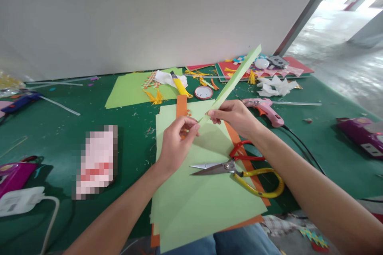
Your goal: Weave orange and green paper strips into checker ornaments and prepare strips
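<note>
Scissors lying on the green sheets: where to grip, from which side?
Take the scissors by the handles, the red loop and yellow loop, coming from the right and above. They lie flat on the green sheets, blades shut and pointing left, so the loops face the right hand. It and the left hand both pinch the green paper strip.

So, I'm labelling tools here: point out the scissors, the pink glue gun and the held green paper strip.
scissors (pixel 230 165), head view, on the pivot.
pink glue gun (pixel 268 112), head view, on its body.
green paper strip (pixel 237 77), head view, halfway along it.
</note>
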Tool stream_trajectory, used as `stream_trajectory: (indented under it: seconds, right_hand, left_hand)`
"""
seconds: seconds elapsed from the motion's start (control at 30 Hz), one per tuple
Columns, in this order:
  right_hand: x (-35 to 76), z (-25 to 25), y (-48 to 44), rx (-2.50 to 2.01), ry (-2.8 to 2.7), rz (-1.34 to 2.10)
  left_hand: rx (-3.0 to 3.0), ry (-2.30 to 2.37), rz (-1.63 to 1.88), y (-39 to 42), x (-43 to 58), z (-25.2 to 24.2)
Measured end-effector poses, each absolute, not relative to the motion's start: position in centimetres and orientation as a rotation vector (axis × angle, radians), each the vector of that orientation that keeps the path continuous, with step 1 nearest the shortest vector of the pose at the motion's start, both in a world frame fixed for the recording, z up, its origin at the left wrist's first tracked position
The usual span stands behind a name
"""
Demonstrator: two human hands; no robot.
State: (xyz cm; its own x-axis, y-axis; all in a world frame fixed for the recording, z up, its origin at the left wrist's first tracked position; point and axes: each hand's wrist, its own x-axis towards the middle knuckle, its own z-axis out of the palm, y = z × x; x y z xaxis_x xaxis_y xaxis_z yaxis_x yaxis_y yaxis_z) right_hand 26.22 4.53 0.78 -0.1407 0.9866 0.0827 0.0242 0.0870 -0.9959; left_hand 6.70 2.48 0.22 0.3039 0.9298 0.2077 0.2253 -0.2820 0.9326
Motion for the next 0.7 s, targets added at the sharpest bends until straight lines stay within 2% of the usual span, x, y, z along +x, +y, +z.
stream_trajectory:
  seconds: [0.3,0.53,0.7]
  right_hand:
    - [26.5,0.8,4.5,-1.106,-1.301,1.236]
    - [25.5,0.8,4.0,-1.057,-1.421,1.311]
    - [25.2,1.0,3.8,-1.109,-1.445,1.345]
  left_hand:
    - [1.523,1.053,1.094,2.5,6.8,0.4]
    - [1.691,1.047,0.832,2.2,6.8,0.4]
    - [1.662,0.975,0.805,2.1,6.8,0.2]
